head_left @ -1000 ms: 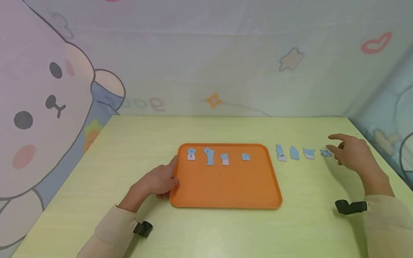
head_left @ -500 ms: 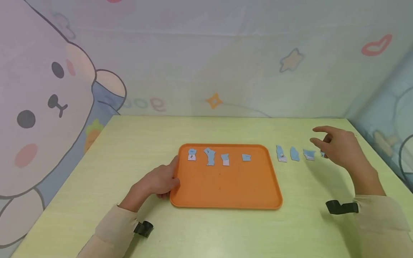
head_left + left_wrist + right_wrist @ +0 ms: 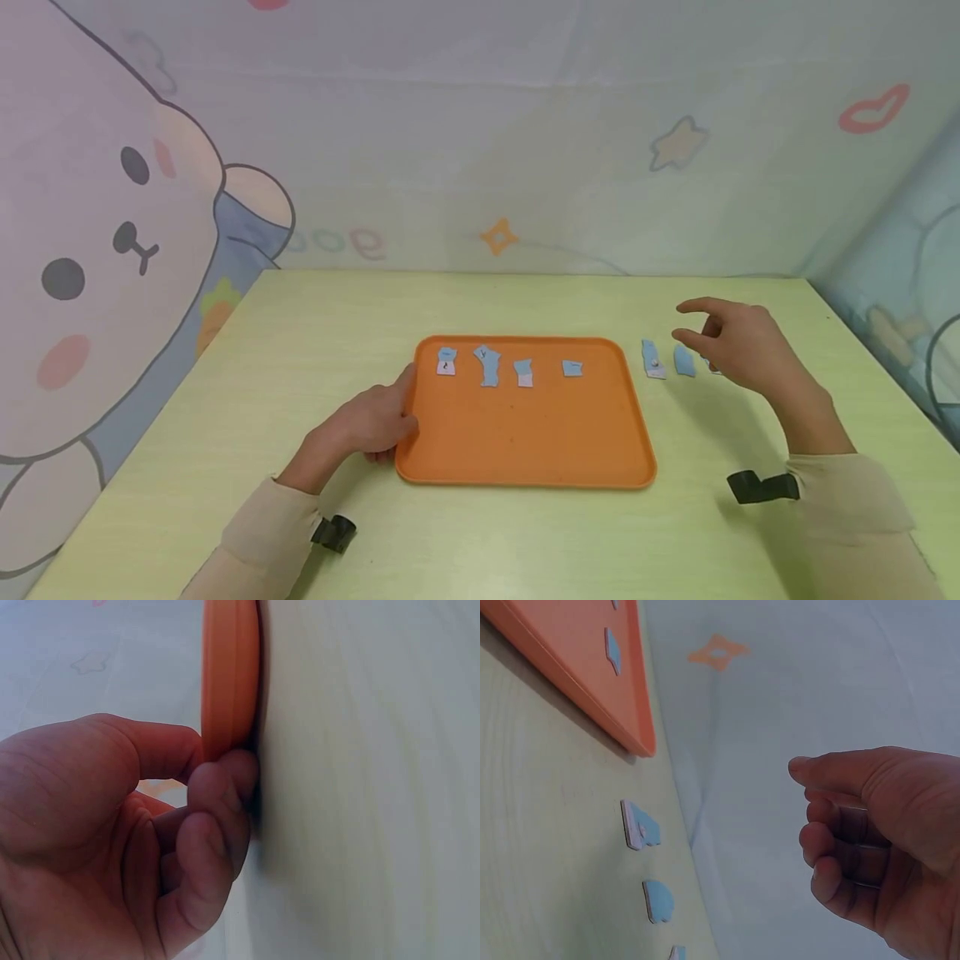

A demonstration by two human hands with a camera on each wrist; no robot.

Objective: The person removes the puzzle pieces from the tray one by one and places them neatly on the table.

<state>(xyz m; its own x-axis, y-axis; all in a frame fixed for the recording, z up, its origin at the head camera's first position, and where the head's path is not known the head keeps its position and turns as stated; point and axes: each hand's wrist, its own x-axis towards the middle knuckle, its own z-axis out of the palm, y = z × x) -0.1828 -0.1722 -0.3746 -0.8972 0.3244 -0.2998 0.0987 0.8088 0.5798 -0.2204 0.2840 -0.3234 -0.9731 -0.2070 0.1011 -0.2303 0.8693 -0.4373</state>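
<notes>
My left hand [image 3: 378, 421] grips the left rim of an orange tray [image 3: 525, 450], thumb at the rim and the other fingers curled beneath it in the left wrist view. On the tray's far half lie several flat, irregular light-blue puzzle pieces, among them a Y-shaped one [image 3: 489, 367] and a small one [image 3: 572, 368]. My right hand [image 3: 746, 346] hovers above the table, thumb and forefinger apart, with nothing between them. Below it, right of the tray, runs a row of similar pieces: a blue-and-white piece [image 3: 639, 825], a plain blue piece [image 3: 658, 901] and another [image 3: 677, 952], partly covered by the hand in the head view.
A pale wooden table [image 3: 525, 542] bears the tray. Behind it hangs a cloth backdrop [image 3: 450, 167] printed with a bear, stars and a heart. A dark cable [image 3: 932, 367] hangs at the far right.
My right hand has moved left, from the row's right end to above its middle pieces, staying unfilled. The left hand and the tray stay put.
</notes>
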